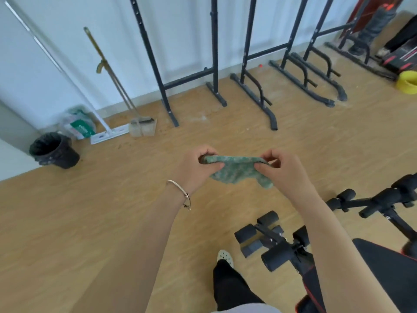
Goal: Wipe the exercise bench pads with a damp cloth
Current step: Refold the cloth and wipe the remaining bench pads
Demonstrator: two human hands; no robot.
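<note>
Here, you stand on a wide wood floor (112, 222) with black racks (191, 75) along the far wall. Low at your right sit two black benches; the nearer bench (309, 276) has round foam rollers at its end, and its pad is mostly hidden by your right arm. A black bin (54, 150) stands far left. Both arms reach forward. Your left hand (194, 170) and right hand (284, 172) each pinch a top corner of the green cloth (234, 170), stretched between them in the air, well above the benches. It looks light, limp and soft, sagging below your fingers; bunching it into one palm would likely suit wiping.
</note>
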